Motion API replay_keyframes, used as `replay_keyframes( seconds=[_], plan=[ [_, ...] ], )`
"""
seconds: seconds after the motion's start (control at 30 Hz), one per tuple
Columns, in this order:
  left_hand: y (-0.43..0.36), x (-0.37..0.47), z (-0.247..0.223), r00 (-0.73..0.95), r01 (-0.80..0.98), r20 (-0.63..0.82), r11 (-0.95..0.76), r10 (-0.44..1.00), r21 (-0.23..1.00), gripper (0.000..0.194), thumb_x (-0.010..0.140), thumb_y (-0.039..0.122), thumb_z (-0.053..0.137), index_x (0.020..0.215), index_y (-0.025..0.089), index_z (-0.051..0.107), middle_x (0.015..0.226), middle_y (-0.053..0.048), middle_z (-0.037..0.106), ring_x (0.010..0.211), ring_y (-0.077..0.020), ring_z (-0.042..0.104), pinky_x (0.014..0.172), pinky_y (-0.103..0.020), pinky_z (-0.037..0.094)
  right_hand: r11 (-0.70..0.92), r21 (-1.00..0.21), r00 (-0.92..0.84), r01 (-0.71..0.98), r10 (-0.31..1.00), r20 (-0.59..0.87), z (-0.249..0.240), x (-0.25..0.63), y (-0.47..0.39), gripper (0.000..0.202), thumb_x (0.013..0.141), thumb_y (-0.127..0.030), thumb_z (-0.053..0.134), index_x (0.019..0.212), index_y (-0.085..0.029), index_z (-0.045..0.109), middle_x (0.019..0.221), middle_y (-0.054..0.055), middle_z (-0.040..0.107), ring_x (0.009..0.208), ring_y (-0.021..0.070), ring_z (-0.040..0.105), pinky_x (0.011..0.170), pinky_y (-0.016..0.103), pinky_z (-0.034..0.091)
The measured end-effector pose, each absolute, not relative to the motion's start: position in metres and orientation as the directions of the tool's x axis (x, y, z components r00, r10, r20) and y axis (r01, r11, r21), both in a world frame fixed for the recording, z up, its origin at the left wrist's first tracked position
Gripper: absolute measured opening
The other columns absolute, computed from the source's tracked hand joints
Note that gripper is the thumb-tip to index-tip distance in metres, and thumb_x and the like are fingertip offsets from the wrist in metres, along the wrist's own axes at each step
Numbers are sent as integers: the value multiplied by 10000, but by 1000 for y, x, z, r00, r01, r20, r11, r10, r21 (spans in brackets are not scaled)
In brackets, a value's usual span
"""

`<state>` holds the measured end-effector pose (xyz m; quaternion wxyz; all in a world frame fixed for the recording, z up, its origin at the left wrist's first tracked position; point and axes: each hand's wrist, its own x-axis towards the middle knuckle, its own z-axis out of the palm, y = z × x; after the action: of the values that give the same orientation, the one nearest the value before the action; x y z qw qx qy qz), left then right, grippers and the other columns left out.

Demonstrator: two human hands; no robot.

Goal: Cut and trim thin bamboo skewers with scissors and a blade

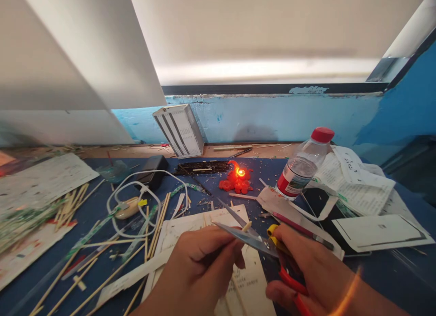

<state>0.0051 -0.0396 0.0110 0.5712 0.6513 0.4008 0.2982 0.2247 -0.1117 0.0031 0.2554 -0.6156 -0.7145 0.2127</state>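
Head view: the left hand point(204, 257) occupies the lower centre, thumb and fingers pressed together, pinching a light wooden stick point(247, 226) whose short end projects beyond the fingertips. The right hand point(303, 261), at the lower right, is closed around the handles of a pair of scissors point(252, 241), coloured red and yellow. The blades are parted and point toward the upper left; the end of the wooden stick is located between them, close to the fingertips of the left hand. Contact between stick and cutting edges cannot be determined. Both hands are positioned above a paper sheet point(223, 214) on the blue tabletop point(391, 273). Beyond the hands, a lump of red wax point(236, 182) carries a lit flame point(241, 172). Directly behind and left of the wax is a row of dark sticks point(200, 167). A clear bottle point(301, 166) with a red cap stands upright to the right of the wax, beside printed papers point(356, 180). To the left are a looped white cable point(145, 188), a black box-shaped unit point(155, 172) and scattered light sticks point(165, 211). A white carton point(182, 132) leans at the rear near the wall point(235, 120).
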Motion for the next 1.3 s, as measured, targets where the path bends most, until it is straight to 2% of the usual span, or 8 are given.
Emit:
replay_keyframes(
  seconds=[0.1, 0.23, 0.43, 0.67, 0.8, 1.0, 1.13, 1.3],
  plan=[
    [-40, 6, 12, 493, 179, -50, -45, 868, 983, 312, 955, 301, 600, 682, 193, 706, 551, 42, 494, 487, -99, 422, 475, -229, 312, 159, -609, -99, 777, 986, 131, 1, 223, -114, 227, 844, -395, 742, 992, -271, 623, 781, 30, 694, 639, 235, 643, 619, 331, 569],
    [-38, 4, 9, 523, 169, -152, 72, 839, 983, 378, 1001, 410, 547, 754, 182, 718, 526, 48, 454, 489, -106, 401, 485, -232, 282, 160, -628, -113, 762, 987, 114, 0, 223, -114, 224, 858, -417, 730, 993, -268, 632, 817, 43, 709, 659, 243, 661, 665, 351, 591],
    [-40, 2, 6, 544, 168, -197, 124, 816, 978, 372, 987, 427, 557, 788, 170, 738, 522, 42, 468, 483, -108, 414, 493, -228, 294, 159, -634, -118, 757, 987, 107, 5, 223, -114, 399, 861, -491, 728, 1173, -260, 641, 918, 76, 733, 779, 291, 701, 755, 394, 613],
    [-43, 8, 10, 516, 188, -102, 4, 851, 982, 330, 958, 364, 611, 702, 191, 727, 509, 43, 485, 463, -98, 406, 442, -217, 272, 180, -608, -140, 773, 984, 113, 2, 223, -113, 305, 883, -416, 721, 1110, -240, 620, 895, 63, 736, 773, 268, 709, 720, 350, 601],
    [-43, 8, 9, 504, 176, -198, 124, 841, 976, 390, 966, 442, 620, 686, 186, 710, 501, 50, 432, 458, -95, 356, 437, -231, 214, 190, -615, -144, 765, 982, 125, -10, 221, -117, 288, 864, -324, 717, 1114, -244, 599, 883, 55, 736, 740, 256, 708, 687, 344, 601],
    [-44, 5, 7, 533, 144, -311, 278, 787, 950, 451, 943, 566, 627, 712, 186, 704, 470, 71, 363, 446, -94, 319, 456, -242, 191, 161, -613, -115, 774, 987, 113, -3, 220, -115, 257, 848, -348, 731, 1053, -248, 610, 887, 56, 727, 748, 265, 705, 695, 355, 602],
    [-44, 4, 14, 486, 161, -289, 240, 825, 957, 377, 937, 495, 642, 741, 192, 751, 481, 51, 431, 466, -106, 393, 476, -234, 265, 160, -619, -134, 769, 987, 89, 7, 220, -111, 327, 829, -367, 759, 1096, -249, 610, 922, 64, 736, 788, 280, 707, 713, 362, 607],
    [-42, 5, 15, 471, 146, -242, 195, 848, 970, 308, 912, 425, 681, 731, 193, 775, 558, 22, 550, 488, -110, 485, 497, -224, 375, 184, -620, -125, 763, 982, 139, 3, 221, -113, 546, 794, -448, 803, 1253, -243, 590, 1082, 113, 745, 969, 353, 713, 843, 424, 603]
  ],
)
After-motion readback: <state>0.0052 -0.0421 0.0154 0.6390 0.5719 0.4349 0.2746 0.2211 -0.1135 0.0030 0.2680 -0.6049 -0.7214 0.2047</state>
